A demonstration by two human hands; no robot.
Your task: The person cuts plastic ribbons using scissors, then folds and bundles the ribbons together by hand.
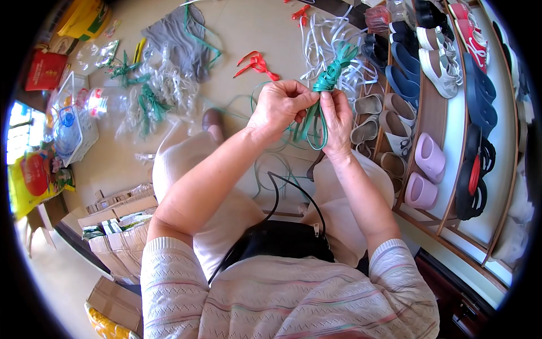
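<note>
A bundle of green plastic strapping [331, 77] is held up in front of my knees, wound tightly round its middle with loops hanging below. My right hand [337, 121] is closed round the lower part of the bundle, thumb upward. My left hand [282, 106] is closed in a pinch against the bundle's left side; the bit of strap between its fingertips is mostly hidden. Loose green strands trail down to the floor between my legs. Just left of the bundle, a knotted red strap [258, 66] lies on the floor. Behind it spreads a tangle of white straps [333, 42].
A rack of shoes [429, 113] stands close on my right. To the left lie clear plastic and green strap bundles [153, 104], a grey cloth [183, 39], a white basket [84, 133] and cardboard boxes [121, 243]. A black bag [282, 240] rests on my lap.
</note>
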